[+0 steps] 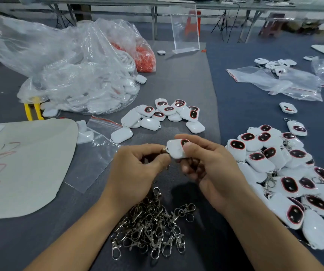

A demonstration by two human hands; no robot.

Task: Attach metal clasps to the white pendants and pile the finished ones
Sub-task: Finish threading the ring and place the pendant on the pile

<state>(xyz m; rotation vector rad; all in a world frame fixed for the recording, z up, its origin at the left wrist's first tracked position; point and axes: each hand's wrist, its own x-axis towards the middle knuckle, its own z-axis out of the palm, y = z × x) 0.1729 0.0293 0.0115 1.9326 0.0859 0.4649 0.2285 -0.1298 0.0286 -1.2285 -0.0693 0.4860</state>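
Right grip [212, 165]: thumb and fingers curled round one white pendant [174, 150], held above the worktop [186, 85], dark face up. Left grip [137, 169]: fingertips pinched on a small metal clasp [164, 149] at the pendant's left end, right at the loop. Can't tell if the ring is through yet; fingers hide it.

Progress, my read:
- Done: large finished pile [286, 173] on the right, pendants with clasps showing between them. Looks like dozens.
- In hand: this one, mid-attach.
- Left: small loose batch [163, 116] mid-worktop with no clasps visible, plus a big clear bag [83, 79] far left stuffed with white pendants. If that bag is all untouched stock, most of the job is still ahead.
- Loose clasp heap [151, 222] sits between the forearms, plenty there.

Writing: no brand or label readable anywhere. White sheet [20, 163] at left has red marker scribbles, illegible. Pendant faces show a dark oval with a red rim and two pale dots, no text. Zip bags [274, 81] have red seal strips, nothing printed that I can read.
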